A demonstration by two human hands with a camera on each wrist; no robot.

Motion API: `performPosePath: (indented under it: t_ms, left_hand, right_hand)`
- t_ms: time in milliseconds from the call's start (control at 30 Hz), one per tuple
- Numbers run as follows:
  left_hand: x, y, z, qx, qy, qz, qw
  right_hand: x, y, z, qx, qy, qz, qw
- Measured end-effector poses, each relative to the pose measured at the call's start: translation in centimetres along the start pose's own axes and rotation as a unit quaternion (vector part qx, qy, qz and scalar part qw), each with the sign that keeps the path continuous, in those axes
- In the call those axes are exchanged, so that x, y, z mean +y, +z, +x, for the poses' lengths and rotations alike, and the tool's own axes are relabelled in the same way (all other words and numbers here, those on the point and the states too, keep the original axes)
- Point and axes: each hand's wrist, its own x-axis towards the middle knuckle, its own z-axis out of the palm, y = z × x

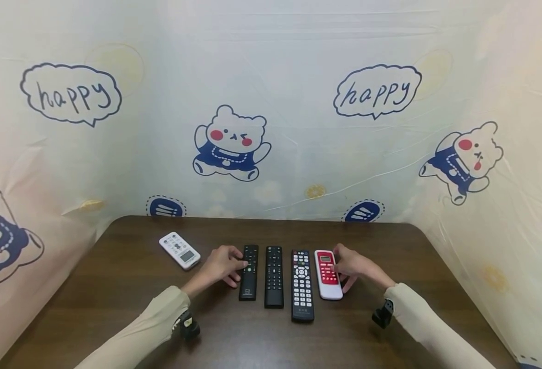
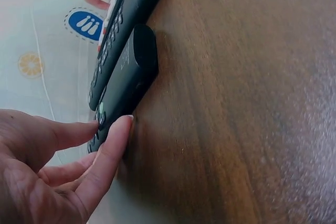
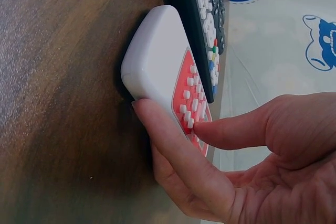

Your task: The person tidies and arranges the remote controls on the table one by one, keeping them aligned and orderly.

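Several remote controls lie on a brown wooden table. In the head view my left hand (image 1: 225, 265) is at the left edge of a slim black remote control (image 1: 249, 274). The left wrist view shows its thumb on the button face and a finger along the side, pinching the remote. My right hand (image 1: 353, 264) grips the right edge of a white remote control with a red button panel (image 1: 330, 292). In the right wrist view its thumb rests on the buttons and fingers lie against the side. Both remotes appear flat on the table.
Between the hands lie a second black remote control (image 1: 274, 277) and a longer black one with white buttons (image 1: 302, 287). A small white remote control (image 1: 180, 250) lies tilted at the left. A printed curtain (image 1: 298, 169) surrounds the table (image 1: 252, 343).
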Motion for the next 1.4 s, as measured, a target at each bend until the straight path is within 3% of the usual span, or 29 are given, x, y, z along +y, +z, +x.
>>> performPosePath:
  t_ms: [300,533,800,933,1100,1267,1400]
  left_hand:
    - [0.2,-0.3,0.1,-0.004,0.019,0.012,0.9997]
    - [0.0,-0.7,0.1,-0.003,0.015,0.007,0.9999]
    - [0.1,-2.5,0.3,0.023,0.073,0.093,0.9928]
    - [0.0,-3.3,0.7,0.06,0.12,0.156,0.9786]
    - [-0.1,-4.1,1.1,0.109,0.148,0.223,0.9574]
    - [-0.7,-5.2,1.3,0.104,0.163,0.257,0.947]
    - [-1.5,-6.3,1.3,0.107,0.191,0.332,0.9175]
  right_hand:
    - [-0.1,0.0,0.0,0.0,0.001,-0.009,1.0]
    - [-0.3,-0.3,-0.1,0.002,0.002,-0.011,0.9999]
    - [-0.4,-0.1,-0.3,-0.005,0.0,-0.003,1.0]
    - [-0.3,0.1,-0.4,-0.005,-0.003,-0.005,1.0]
    - [0.0,0.1,-0.4,-0.005,-0.006,-0.001,1.0]
    - [0.0,0.0,-0.2,-0.007,-0.003,0.001,1.0]
    - [0.0,0.0,-0.2,-0.01,-0.002,0.003,0.9999]
